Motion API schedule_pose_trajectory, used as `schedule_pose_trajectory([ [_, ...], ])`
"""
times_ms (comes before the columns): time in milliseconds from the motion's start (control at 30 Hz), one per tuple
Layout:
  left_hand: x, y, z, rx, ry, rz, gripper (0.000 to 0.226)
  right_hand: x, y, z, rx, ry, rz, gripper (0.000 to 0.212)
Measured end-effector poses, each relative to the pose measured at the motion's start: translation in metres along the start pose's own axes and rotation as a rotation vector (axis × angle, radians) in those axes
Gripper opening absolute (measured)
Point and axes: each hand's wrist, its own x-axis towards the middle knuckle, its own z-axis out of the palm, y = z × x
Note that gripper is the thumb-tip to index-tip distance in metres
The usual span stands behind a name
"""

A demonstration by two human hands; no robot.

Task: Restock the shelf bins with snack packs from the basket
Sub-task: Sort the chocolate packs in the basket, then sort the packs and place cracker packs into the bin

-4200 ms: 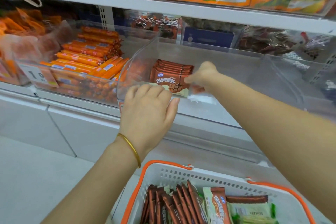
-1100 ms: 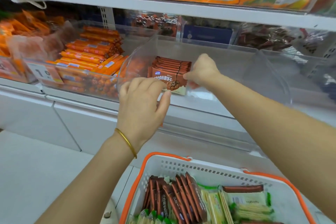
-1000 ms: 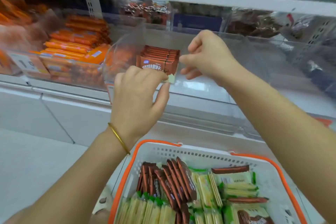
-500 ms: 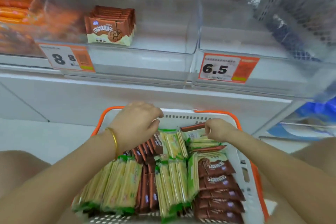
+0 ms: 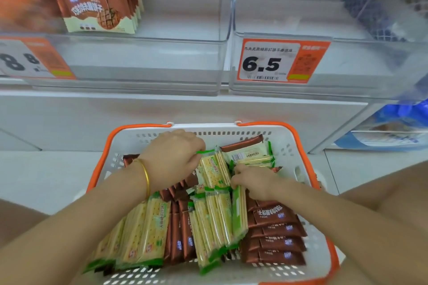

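1. Grip: left hand (image 5: 172,159) is curled over the far top corner of a small bundle of green cracker packs (image 5: 214,170), with the fingers hooked onto its green seam. Right hand (image 5: 253,181) has bent fingers tucked against the bundle's right face. I read it as both hands clasping the bundle between them. It is not lifted clear yet.

2. Bundle: the packs stand on edge, with the long axis running away from me toward the shelf and leaning slightly left. More green packs sit packed just behind and to the left.

3. Basket (image 5: 139,126): the bundle sits mid-basket toward the far wall. Loose brown packs (image 5: 275,233) are stacked flat along the right side, under my right forearm.

4. Shelf: two clear bins sit above and beyond the basket. The left bin (image 5: 150,62) holds shelved brown packs (image 5: 99,4) upright at its left. The right bin (image 5: 347,71) carries the 6.5 tag (image 5: 273,62).

5. What the move turns on: my guess is the crackers go to the right bin, up and right of the grip. The right hand is nearer, so it would lead. The tag's print is too blurred to confirm.
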Motion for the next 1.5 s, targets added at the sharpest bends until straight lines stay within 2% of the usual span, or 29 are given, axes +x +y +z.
schedule_pose_trajectory([
  [100,0.003,0.003,0.005,-0.044,-0.073,-0.010,0.029,-0.003,0.002,0.006,-0.058,0.062,-0.051,0.037],
  [200,0.003,0.008,0.004,-0.190,-0.146,-0.062,0.029,-0.012,0.003,-0.018,-0.094,0.084,-0.132,0.032],
  [267,0.000,0.013,0.001,-0.314,-0.183,-0.080,0.029,-0.026,0.005,-0.043,-0.041,0.094,-0.115,0.030],
  [400,-0.003,0.021,-0.009,-0.655,-0.234,-0.139,0.023,-0.064,0.011,-0.086,0.277,0.188,-0.067,0.021],
  [467,-0.004,0.022,-0.015,-0.773,-0.195,-0.139,0.016,-0.077,0.012,-0.095,0.432,0.234,-0.051,0.022],
  [533,-0.007,0.022,-0.020,-0.871,-0.144,-0.158,0.018,-0.083,0.011,-0.099,0.610,0.245,-0.054,0.019],
  [600,-0.011,0.020,-0.027,-0.913,-0.095,-0.181,0.020,-0.087,0.006,-0.102,0.750,0.253,-0.073,0.014],
  [767,-0.021,0.018,-0.042,-1.014,0.023,-0.249,0.020,-0.100,-0.007,-0.109,1.070,0.325,-0.083,0.032],
  [867,-0.024,0.018,-0.050,-1.052,0.067,-0.270,0.019,-0.108,-0.011,-0.114,1.220,0.340,-0.130,0.026],
  [933,-0.026,0.019,-0.054,-1.090,0.070,-0.277,0.020,-0.112,-0.014,-0.117,1.286,0.364,-0.135,0.035],
  [1033,-0.030,0.023,-0.060,-1.084,0.075,-0.268,0.019,-0.121,-0.020,-0.121,1.331,0.396,-0.130,0.044],
  [1200,-0.030,0.036,-0.099,-1.018,0.169,-0.145,0.018,-0.151,-0.032,-0.143,1.242,0.546,-0.161,0.038],
  [1267,-0.021,0.042,-0.131,-1.047,0.327,-0.090,0.018,-0.171,-0.030,-0.171,1.294,0.650,-0.179,0.038],
  [1333,-0.004,0.045,-0.163,-1.018,0.567,-0.057,0.015,-0.187,-0.016,-0.206,1.388,0.796,-0.165,0.037],
  [1400,0.020,0.044,-0.187,-0.800,0.723,-0.040,0.014,-0.190,0.006,-0.239,1.385,0.942,-0.059,0.032],
  [1433,0.034,0.043,-0.194,-0.628,0.733,-0.047,0.018,-0.183,0.020,-0.253,1.340,0.993,0.026,0.027],
  [1500,0.062,0.041,-0.199,-0.325,0.646,-0.071,0.031,-0.157,0.048,-0.275,1.221,1.040,0.204,0.023],
])
